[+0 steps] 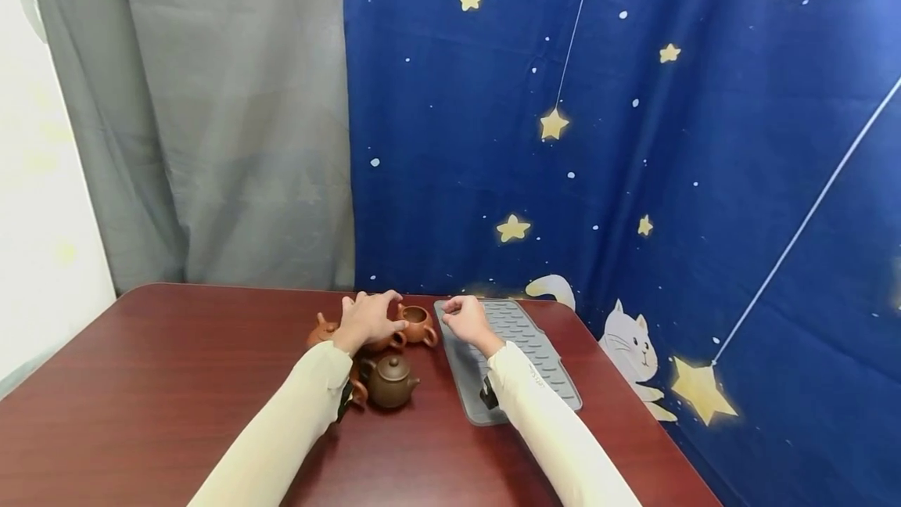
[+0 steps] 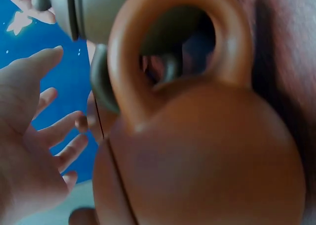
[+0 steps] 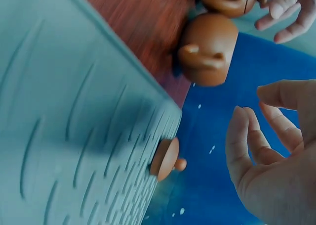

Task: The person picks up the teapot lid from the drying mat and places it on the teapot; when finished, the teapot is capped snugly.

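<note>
My left hand [image 1: 369,321] is over a group of small clay teapots, its fingers spread and holding nothing. In the left wrist view a lid knob [image 2: 81,123] appears close to those fingertips; whether they touch cannot be told. A lidless reddish-brown teapot [image 1: 417,324] stands just right of this hand. My right hand [image 1: 466,321] hovers by the left far part of a grey ridged mat [image 1: 461,382], fingers loosely bent with a gap between thumb and fingertips. On the mat, a small brown lid [image 3: 165,158] with a round knob lies near that hand, seen in the right wrist view.
A dark brown lidded teapot [image 1: 390,383] stands nearer me. One reddish teapot [image 1: 322,330] is left of my left hand, and another [image 2: 207,160] is close under my left wrist. Curtains [image 1: 464,139] hang behind the dark red table [image 1: 176,382].
</note>
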A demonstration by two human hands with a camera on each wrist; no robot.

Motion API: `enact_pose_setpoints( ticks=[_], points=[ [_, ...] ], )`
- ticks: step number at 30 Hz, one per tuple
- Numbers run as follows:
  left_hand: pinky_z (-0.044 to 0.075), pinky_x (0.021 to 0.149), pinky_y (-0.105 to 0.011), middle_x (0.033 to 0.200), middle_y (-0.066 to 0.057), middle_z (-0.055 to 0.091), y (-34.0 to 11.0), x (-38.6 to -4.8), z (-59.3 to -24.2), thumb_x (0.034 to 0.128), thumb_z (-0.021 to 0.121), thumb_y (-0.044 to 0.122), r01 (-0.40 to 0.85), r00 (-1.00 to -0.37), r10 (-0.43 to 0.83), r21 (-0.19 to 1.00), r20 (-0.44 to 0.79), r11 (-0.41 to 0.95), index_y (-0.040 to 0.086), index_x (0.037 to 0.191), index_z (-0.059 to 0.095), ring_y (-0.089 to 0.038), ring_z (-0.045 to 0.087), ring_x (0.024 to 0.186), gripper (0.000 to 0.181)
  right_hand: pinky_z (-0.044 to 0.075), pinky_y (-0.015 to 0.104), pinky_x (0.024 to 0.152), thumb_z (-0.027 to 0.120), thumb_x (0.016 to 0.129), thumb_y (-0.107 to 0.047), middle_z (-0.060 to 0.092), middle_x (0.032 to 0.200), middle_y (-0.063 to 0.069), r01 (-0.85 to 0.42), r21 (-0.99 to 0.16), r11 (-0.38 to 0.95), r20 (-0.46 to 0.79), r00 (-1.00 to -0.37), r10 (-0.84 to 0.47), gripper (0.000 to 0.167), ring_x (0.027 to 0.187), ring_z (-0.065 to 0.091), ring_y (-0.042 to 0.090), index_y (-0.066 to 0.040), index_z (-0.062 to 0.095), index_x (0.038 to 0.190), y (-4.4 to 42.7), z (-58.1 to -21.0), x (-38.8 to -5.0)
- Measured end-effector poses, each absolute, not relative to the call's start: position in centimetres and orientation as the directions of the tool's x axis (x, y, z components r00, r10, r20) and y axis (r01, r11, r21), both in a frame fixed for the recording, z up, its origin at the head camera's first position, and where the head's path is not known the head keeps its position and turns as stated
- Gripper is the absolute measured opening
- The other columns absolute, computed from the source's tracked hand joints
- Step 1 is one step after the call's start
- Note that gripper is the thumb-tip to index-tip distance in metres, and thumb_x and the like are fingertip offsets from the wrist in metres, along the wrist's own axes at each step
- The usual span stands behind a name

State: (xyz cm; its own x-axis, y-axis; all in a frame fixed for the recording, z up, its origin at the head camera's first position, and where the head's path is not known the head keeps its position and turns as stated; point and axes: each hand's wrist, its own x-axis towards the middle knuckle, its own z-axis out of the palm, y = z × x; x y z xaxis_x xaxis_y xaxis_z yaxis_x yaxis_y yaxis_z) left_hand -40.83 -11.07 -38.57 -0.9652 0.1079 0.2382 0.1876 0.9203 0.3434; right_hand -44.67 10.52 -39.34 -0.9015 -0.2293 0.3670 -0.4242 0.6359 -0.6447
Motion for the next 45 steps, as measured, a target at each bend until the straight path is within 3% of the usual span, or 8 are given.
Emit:
enact_pose_setpoints(
  ticks=[7, 15, 21, 25, 35, 45],
  points=[
    [0.028, 0.09, -0.054, 0.127, -0.006, 0.065, -10.9, -41.7, -38.7, 0.0849, 0.071, 0.055, 0.161, -0.976, 0.107, 0.303, 0.188, 0.939, 0.021, 0.136, 0.057, -0.037, 0.051, 0.116, 0.063, 0.052, 0.032, 0.073, 0.07, 0.08, 0.0, 0.074, 0.085, 0.006, -0.382, -0.609, 0.695, 0.367, -0.912, -0.18, 0.013, 0.08, 0.067, 0.019, -0.001, 0.076, 0.092, 11.7, -39.2, -46.2],
    [0.027, 0.089, -0.053, 0.124, -0.005, 0.066, -10.2, -42.6, -39.1, 0.0833, 0.072, 0.056, 0.153, -0.981, 0.109, 0.29, 0.163, 0.945, 0.02, 0.136, 0.057, -0.037, 0.051, 0.115, 0.066, 0.054, 0.039, 0.076, 0.069, 0.087, -0.001, 0.073, 0.091, 0.01, -0.313, -0.621, 0.719, 0.312, -0.94, -0.139, 0.014, 0.087, 0.067, 0.026, 0.002, 0.074, 0.1, 13.4, -39.0, -46.8],
    [0.023, 0.094, -0.057, 0.125, -0.006, 0.067, -10.1, -43.0, -39.5, 0.0819, 0.076, 0.052, 0.154, -0.98, 0.108, 0.288, 0.168, 0.945, 0.019, 0.136, 0.058, -0.036, 0.05, 0.118, 0.066, 0.053, 0.038, 0.076, 0.072, 0.086, -0.003, 0.072, 0.091, 0.007, -0.258, -0.609, 0.75, 0.289, -0.953, -0.094, 0.01, 0.089, 0.066, 0.024, -0.003, 0.075, 0.095, 13.5, -39.6, -47.8],
    [0.022, 0.095, -0.058, 0.124, -0.007, 0.067, -10.1, -43.5, -39.6, 0.081, 0.076, 0.052, 0.158, -0.978, 0.11, 0.286, 0.177, 0.945, 0.018, 0.136, 0.058, -0.036, 0.05, 0.116, 0.067, 0.053, 0.038, 0.079, 0.071, 0.086, -0.003, 0.072, 0.097, 0.008, -0.235, -0.607, 0.759, 0.268, -0.96, -0.083, 0.017, 0.096, 0.066, 0.026, -0.004, 0.074, 0.102, 13.6, -39.7, -48.4],
    [0.025, 0.094, -0.056, 0.125, -0.011, 0.066, -9.5, -43.6, -40.0, 0.083, 0.075, 0.051, 0.135, -0.985, 0.101, 0.259, 0.14, 0.956, 0.015, 0.137, 0.06, -0.032, 0.058, 0.113, 0.066, 0.046, 0.048, 0.098, 0.062, 0.092, -0.003, 0.063, 0.129, 0.019, -0.287, -0.494, 0.821, 0.187, -0.957, -0.222, 0.034, 0.124, 0.055, 0.036, 0.002, 0.065, 0.126, 14.5, -40.1, -48.7],
    [0.026, 0.093, -0.057, 0.116, -0.01, 0.069, -9.6, -43.7, -40.2, 0.0805, 0.078, 0.05, 0.121, -0.984, 0.074, 0.3, 0.162, 0.946, 0.018, 0.127, 0.067, -0.032, 0.061, 0.108, 0.058, 0.042, 0.048, 0.104, 0.058, 0.092, 0.002, 0.06, 0.133, 0.021, -0.318, -0.457, 0.831, 0.168, -0.948, -0.271, 0.041, 0.129, 0.051, 0.037, 0.003, 0.059, 0.133, 14.5, -41.1, -50.2]
  ],
)
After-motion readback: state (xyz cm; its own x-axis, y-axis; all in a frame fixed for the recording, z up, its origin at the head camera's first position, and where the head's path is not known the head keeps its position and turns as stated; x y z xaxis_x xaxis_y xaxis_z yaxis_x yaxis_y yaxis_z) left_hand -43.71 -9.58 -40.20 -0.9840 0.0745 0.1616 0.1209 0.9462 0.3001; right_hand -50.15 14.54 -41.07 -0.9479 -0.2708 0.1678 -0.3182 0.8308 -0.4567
